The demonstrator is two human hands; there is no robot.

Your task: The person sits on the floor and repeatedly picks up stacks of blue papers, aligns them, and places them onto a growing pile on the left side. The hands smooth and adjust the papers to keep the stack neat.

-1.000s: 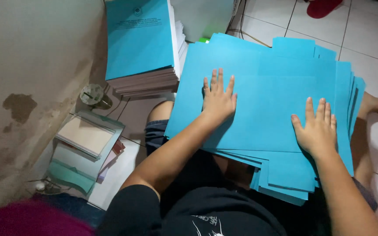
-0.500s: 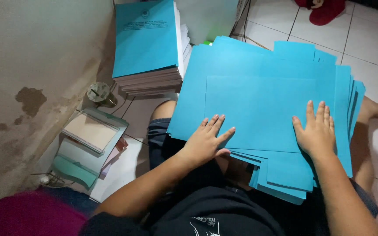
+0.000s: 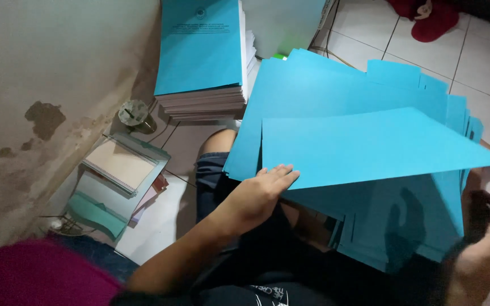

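L hand (image 3: 259, 192) under lifted blue sheet (image 3: 370, 147)

Bare tiled floor (image 3: 486, 62) right; booklet stack (image 3: 202, 51) and wall (image 3: 41, 68) left.
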